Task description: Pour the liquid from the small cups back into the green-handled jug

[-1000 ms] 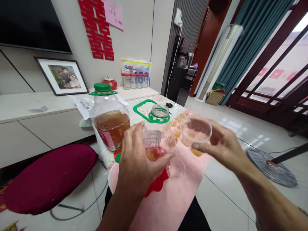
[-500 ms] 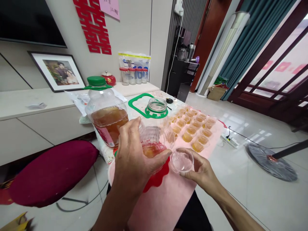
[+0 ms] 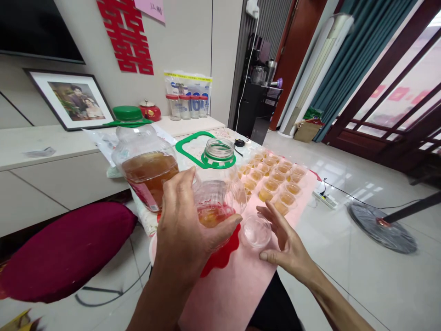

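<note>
The pink-covered desk (image 3: 241,285) lies under both hands. Beyond the left hand (image 3: 186,230), a little to its left, stands a big capped jug (image 3: 144,170) half full of amber liquid. The left hand is wrapped around the belly of a smaller open jug (image 3: 220,184) (green collar, a little amber liquid at the bottom). Rows of filled small cups (image 3: 275,177) sit beyond the right hand (image 3: 285,243). Its fingers are spread wide, holding nothing, curved just beside an empty clear cup (image 3: 257,230) that stands on the desk between the two hands
</note>
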Motion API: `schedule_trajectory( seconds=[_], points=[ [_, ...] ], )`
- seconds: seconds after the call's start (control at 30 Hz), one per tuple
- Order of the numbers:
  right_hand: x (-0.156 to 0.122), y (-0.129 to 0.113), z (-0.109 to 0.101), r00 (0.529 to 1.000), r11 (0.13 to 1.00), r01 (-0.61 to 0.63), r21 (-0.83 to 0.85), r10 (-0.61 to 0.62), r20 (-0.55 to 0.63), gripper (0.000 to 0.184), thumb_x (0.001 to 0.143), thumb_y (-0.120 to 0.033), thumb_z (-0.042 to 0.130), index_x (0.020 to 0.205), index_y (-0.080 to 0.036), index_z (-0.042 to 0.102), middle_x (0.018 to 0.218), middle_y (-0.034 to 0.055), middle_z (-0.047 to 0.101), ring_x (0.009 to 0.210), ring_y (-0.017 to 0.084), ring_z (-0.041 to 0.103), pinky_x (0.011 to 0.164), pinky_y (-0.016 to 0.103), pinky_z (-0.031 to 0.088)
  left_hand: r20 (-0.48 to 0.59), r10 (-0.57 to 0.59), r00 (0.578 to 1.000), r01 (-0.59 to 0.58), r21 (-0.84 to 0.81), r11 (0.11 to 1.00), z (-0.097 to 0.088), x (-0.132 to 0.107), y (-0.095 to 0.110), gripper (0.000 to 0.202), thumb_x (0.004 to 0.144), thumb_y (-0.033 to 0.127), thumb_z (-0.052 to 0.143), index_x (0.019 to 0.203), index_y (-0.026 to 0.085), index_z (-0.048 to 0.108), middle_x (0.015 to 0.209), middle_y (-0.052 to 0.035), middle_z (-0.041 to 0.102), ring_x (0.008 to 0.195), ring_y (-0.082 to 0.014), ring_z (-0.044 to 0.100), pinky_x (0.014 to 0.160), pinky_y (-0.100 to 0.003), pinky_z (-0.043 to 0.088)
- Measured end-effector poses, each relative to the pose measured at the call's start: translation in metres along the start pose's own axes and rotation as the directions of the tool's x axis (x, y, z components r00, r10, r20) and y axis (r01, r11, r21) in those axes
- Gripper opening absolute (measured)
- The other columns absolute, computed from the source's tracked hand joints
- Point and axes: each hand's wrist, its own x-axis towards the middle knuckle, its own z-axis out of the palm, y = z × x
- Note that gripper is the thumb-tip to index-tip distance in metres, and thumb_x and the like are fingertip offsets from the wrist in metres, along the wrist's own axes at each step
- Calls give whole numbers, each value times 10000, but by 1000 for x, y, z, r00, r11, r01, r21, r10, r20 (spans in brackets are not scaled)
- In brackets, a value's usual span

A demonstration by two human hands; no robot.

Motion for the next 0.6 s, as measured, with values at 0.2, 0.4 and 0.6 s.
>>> schedule_trajectory(
  seconds=[0.2, 0.4, 0.6],
  points=[
    [0, -2, 4, 979, 932, 202, -302, -186, 81, 756, 885, -527, 732, 1554, -367, 417, 1598, 111, 467, 1494, 348, 411, 1231, 605, 320, -30, -13, 999, 12, -30, 999, 1, 1, 1, 1037, 552, 497, 854, 1410, 48, 485, 1341, -206, 546, 1289, -377, 558, 1089, -571, 511],
    [3, 13, 13, 993, 957, 118, -266, -119, 10, 603, 955, -472, 646, 1519, -347, 473, 1550, 100, 533, 1443, 326, 486, 1213, 571, 375, -4, -21, 1000, 21, -21, 1000, 2, 1, 2, 1038, 564, 536, 843, 1417, 69, 480, 1344, -195, 546, 1289, -374, 557, 1098, -576, 503],
    [16, 14, 2, 999, 999, 42, -6, -42, -35, 600, 933, -553, 637, 1487, -352, 524, 1556, 86, 546, 1421, 341, 518, 1183, 585, 404, 11, -61, 998, 61, 19, 998, 0, 0, -1, 1043, 575, 597, 829, 1438, 139, 460, 1362, -159, 528, 1273, -365, 561, 1057, -562, 539]
  ],
)
